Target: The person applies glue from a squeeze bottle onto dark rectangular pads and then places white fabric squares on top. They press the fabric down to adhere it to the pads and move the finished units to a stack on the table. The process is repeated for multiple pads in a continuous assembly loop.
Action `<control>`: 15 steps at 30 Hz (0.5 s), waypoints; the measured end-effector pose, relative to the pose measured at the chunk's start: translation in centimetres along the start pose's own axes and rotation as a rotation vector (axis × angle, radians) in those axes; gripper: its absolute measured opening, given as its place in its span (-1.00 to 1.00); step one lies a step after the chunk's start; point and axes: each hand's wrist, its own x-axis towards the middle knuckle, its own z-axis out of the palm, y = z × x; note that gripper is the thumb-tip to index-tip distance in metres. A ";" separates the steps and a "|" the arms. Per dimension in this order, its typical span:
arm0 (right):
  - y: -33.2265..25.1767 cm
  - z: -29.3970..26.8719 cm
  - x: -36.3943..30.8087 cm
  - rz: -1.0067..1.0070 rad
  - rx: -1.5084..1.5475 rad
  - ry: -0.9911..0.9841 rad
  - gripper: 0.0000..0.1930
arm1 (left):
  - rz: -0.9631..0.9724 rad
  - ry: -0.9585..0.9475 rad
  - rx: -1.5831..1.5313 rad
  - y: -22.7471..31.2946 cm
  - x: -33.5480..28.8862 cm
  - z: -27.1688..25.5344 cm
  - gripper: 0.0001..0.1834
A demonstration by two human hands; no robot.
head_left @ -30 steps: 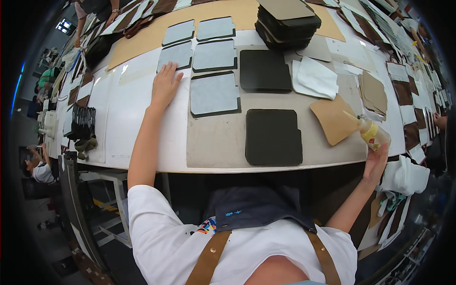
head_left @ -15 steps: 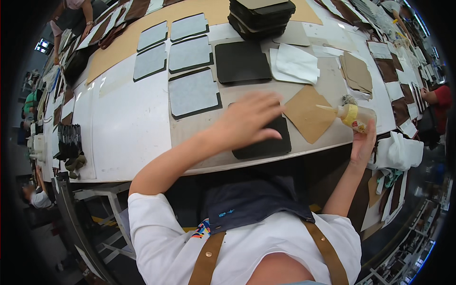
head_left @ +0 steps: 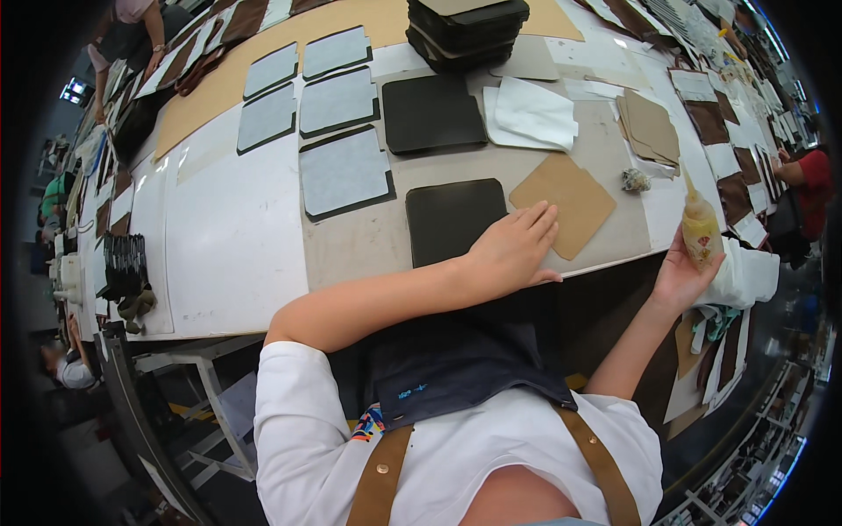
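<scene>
My left hand (head_left: 513,246) is open, its fingers stretched out over the lower left part of a tan card (head_left: 568,210) and the right edge of a black panel (head_left: 453,215). Whether the palm presses down I cannot tell. At the table's right edge, my right hand (head_left: 681,279) is closed around a squeeze bottle (head_left: 701,230) with a long thin nozzle and yellowish contents; its tip points up. Farther back lies another black panel (head_left: 433,114), with white cloth-like sheets (head_left: 531,114) beside it.
Several grey-faced black pieces (head_left: 346,173) lie to the left. A tall stack of black panels (head_left: 467,35) stands at the back. Tan cards (head_left: 647,128) and a crumpled speckled lump (head_left: 635,180) are at the right. A white bag (head_left: 748,273) hangs off the table edge.
My left hand has moved right and nearer, from over the black panel to the tan card. My right hand has turned the bottle from lying sideways to nozzle up.
</scene>
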 end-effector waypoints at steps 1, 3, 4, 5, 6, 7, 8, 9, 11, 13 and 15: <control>0.1 0.4 -0.5 0.059 -0.002 -0.014 -0.27 | -0.006 0.007 -0.068 -0.2 0.0 -0.4 -0.27; 0.5 1.1 -1.7 0.121 -0.043 -0.065 -0.29 | -0.047 0.016 -0.195 -0.2 -0.1 -2.1 -0.36; 0.9 1.2 -2.2 0.127 -0.093 -0.088 -0.30 | -0.082 0.017 -0.254 -0.1 -0.2 -3.5 -0.41; 1.3 1.4 -2.8 0.133 -0.143 -0.111 -0.31 | -0.117 0.020 -0.312 -0.3 -0.5 -4.6 -0.45; 1.4 1.9 -3.5 0.152 -0.159 -0.166 -0.35 | -0.135 0.049 -0.275 -0.8 -1.2 -5.5 -0.49; 1.7 2.8 -4.5 0.107 -0.225 -0.211 -0.33 | -0.145 0.074 -0.244 -1.5 -1.8 -6.2 -0.52; 2.0 3.7 -5.7 0.063 -0.291 -0.256 -0.32 | -0.155 0.099 -0.213 -2.3 -2.5 -6.8 -0.55; 2.4 4.6 -6.7 0.017 -0.357 -0.304 -0.30 | -0.200 0.190 -0.164 -3.2 -3.5 -7.0 -0.66; 3.0 5.8 -8.2 -0.001 -0.449 -0.400 -0.22 | -0.316 0.248 -0.191 -4.6 -4.9 -9.2 -0.76; 3.9 8.0 -10.0 -0.033 -0.455 -0.504 -0.20 | -0.453 0.366 -0.222 -5.8 -6.7 -10.4 -0.78; 4.6 8.3 -11.0 -0.047 -0.510 -0.527 -0.19 | -0.544 0.483 -0.236 -6.8 -7.8 -10.9 -0.78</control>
